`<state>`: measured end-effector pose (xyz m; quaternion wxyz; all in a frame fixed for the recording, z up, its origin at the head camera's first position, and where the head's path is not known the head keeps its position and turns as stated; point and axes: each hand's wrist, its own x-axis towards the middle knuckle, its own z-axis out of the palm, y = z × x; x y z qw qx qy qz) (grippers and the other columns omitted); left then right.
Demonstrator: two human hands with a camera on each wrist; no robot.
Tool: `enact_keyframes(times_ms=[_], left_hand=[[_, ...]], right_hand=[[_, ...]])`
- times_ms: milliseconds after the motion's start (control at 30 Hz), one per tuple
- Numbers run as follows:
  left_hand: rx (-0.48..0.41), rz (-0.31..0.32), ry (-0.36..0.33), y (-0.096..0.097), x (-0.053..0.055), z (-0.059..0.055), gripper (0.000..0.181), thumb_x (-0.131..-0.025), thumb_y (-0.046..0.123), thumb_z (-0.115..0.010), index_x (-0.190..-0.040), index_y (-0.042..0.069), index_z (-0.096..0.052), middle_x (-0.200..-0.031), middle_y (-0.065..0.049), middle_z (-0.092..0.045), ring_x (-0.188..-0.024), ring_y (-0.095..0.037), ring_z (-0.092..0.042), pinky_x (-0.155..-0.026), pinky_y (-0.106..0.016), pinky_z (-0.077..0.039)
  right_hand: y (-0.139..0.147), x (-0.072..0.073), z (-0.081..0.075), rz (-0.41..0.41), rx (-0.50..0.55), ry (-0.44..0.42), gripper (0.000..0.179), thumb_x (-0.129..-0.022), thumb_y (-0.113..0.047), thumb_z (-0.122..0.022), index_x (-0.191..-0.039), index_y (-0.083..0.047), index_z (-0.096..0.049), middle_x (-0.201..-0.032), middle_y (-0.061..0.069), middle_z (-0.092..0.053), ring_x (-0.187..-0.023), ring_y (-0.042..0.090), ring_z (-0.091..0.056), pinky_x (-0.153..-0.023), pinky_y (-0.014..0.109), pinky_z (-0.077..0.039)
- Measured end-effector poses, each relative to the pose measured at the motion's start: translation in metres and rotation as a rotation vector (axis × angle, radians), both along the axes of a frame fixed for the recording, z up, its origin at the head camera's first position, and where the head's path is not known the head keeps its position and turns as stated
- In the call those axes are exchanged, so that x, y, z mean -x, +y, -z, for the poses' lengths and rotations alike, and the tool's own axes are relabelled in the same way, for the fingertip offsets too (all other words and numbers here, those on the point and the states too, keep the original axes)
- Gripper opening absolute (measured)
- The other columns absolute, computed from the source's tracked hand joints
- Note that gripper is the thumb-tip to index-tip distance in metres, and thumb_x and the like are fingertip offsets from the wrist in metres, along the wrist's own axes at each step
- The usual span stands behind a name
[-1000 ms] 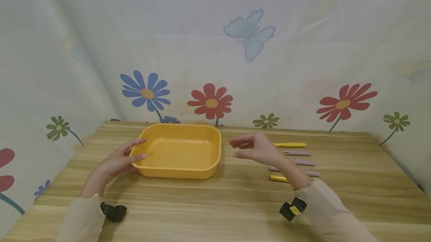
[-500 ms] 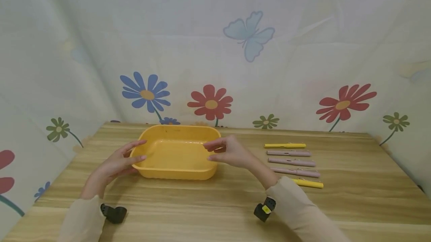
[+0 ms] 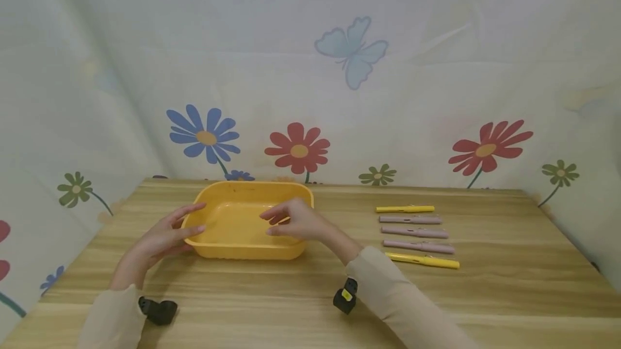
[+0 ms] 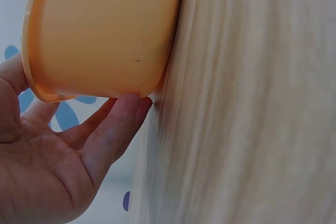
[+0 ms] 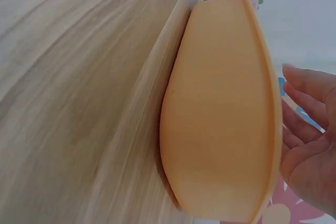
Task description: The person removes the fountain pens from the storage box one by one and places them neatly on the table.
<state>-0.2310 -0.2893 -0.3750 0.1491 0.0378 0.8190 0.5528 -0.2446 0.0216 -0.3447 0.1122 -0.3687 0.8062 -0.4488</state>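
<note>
A yellow plastic basin [image 3: 249, 252] sits on the wooden table, left of centre. My left hand [image 3: 162, 238] holds its left end, thumb and a finger over the rim; in the left wrist view other fingertips [image 4: 126, 106] touch the outer wall near the base. Over the basin's right half hovers my right hand [image 3: 296, 221], fingers loosely bent and nothing between them. The right wrist view shows that hand [image 5: 310, 129] above the rim, beside the outer wall [image 5: 220, 108].
Right of the basin several pens lie in a row: a yellow pen [image 3: 405, 209] farthest back, mauve pens [image 3: 414, 232] in the middle, another yellow pen [image 3: 422, 260] nearest. A flowered cloth [image 3: 412, 95] hangs behind the table [image 3: 271, 306].
My right hand has moved left, from between the pens and the basin to over the basin, uncovering the pens. My left hand keeps its hold. The head view has shifted slightly.
</note>
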Motion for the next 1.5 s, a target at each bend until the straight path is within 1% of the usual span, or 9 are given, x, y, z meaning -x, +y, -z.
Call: enact_keyframes(times_ms=[200,367,467,767,867,967,1167,1367,1500], left_hand=[[-0.005,0.005,0.001,-0.001,-0.002,-0.001,0.074,-0.087,0.026,-0.062,-0.145,0.007,-0.019,-0.149,-0.026,-0.003,-0.109,-0.03,-0.048,-0.082,-0.038,-0.051],[-0.005,0.004,-0.004,0.0,-0.002,0.0,0.074,-0.087,0.026,-0.062,-0.144,0.006,-0.019,-0.148,-0.027,-0.002,-0.104,-0.027,-0.05,-0.08,-0.035,-0.051],[-0.008,0.0,-0.005,0.0,-0.001,0.0,0.074,-0.087,0.026,-0.062,-0.144,0.007,-0.019,-0.148,-0.027,-0.002,-0.105,-0.027,-0.05,-0.081,-0.035,-0.051],[0.0,-0.006,-0.007,-0.002,-0.003,-0.001,0.075,-0.087,0.027,-0.062,-0.144,0.007,-0.019,-0.148,-0.026,-0.002,-0.103,-0.026,-0.051,-0.08,-0.034,-0.051],[0.005,-0.013,-0.015,-0.002,-0.002,-0.002,0.074,-0.087,0.028,-0.062,-0.145,0.009,-0.019,-0.149,-0.026,-0.002,-0.105,-0.026,-0.051,-0.081,-0.035,-0.051],[0.002,-0.008,-0.013,0.0,-0.002,-0.001,0.074,-0.087,0.028,-0.062,-0.145,0.009,-0.019,-0.149,-0.026,-0.002,-0.106,-0.027,-0.05,-0.081,-0.034,-0.051],[-0.017,-0.004,-0.009,0.0,-0.002,-0.001,0.074,-0.087,0.027,-0.062,-0.145,0.009,-0.019,-0.149,-0.026,-0.002,-0.105,-0.026,-0.05,-0.08,-0.033,-0.051],[-0.006,-0.004,-0.008,0.0,-0.003,-0.001,0.073,-0.088,0.026,-0.061,-0.145,0.009,-0.019,-0.149,-0.026,-0.001,-0.11,-0.03,-0.048,-0.081,-0.036,-0.051],[-0.017,0.006,0.0,0.001,-0.003,-0.001,0.072,-0.088,0.025,-0.061,-0.145,0.008,-0.019,-0.149,-0.026,0.0,-0.114,-0.032,-0.045,-0.081,-0.037,-0.051]], right_hand=[[-0.016,0.003,0.005,-0.018,-0.083,0.05,0.03,-0.081,-0.005,-0.067,-0.11,0.003,-0.064,-0.109,0.015,-0.065,-0.097,0.024,-0.062,-0.077,0.017,-0.05],[-0.025,0.005,0.013,-0.039,-0.193,0.053,0.029,-0.081,-0.008,-0.068,-0.109,-0.002,-0.066,-0.107,0.008,-0.067,-0.09,0.012,-0.063,-0.075,0.012,-0.048],[-0.028,0.007,0.015,-0.046,-0.228,0.028,0.028,-0.082,-0.007,-0.067,-0.109,-0.004,-0.067,-0.105,0.005,-0.067,-0.086,0.007,-0.063,-0.073,0.012,-0.048],[-0.036,0.013,0.02,-0.053,-0.278,-0.053,0.025,-0.081,-0.004,-0.067,-0.106,-0.005,-0.069,-0.098,0.002,-0.069,-0.079,0.006,-0.061,-0.071,0.013,-0.048],[-0.039,0.014,0.02,-0.058,-0.301,-0.055,0.025,-0.079,0.003,-0.066,-0.103,-0.004,-0.07,-0.091,0.001,-0.07,-0.075,0.006,-0.06,-0.068,0.013,-0.048],[-0.039,0.015,0.021,-0.065,-0.344,-0.028,0.025,-0.078,0.008,-0.062,-0.099,-0.004,-0.071,-0.083,0.001,-0.069,-0.069,0.005,-0.057,-0.063,0.013,-0.047],[-0.041,0.014,0.02,-0.027,-0.391,0.002,0.023,-0.078,0.006,-0.063,-0.095,-0.006,-0.073,-0.076,-0.003,-0.068,-0.065,0.006,-0.054,-0.06,0.014,-0.047],[-0.039,0.015,0.022,0.002,-0.363,0.06,0.015,-0.079,0.0,-0.067,-0.093,-0.004,-0.073,-0.083,0.002,-0.07,-0.069,0.003,-0.057,-0.065,0.012,-0.046],[-0.037,0.018,0.022,0.067,-0.37,0.074,0.016,-0.078,0.0,-0.067,-0.092,-0.004,-0.073,-0.085,0.002,-0.07,-0.071,0.003,-0.058,-0.064,0.012,-0.047]])
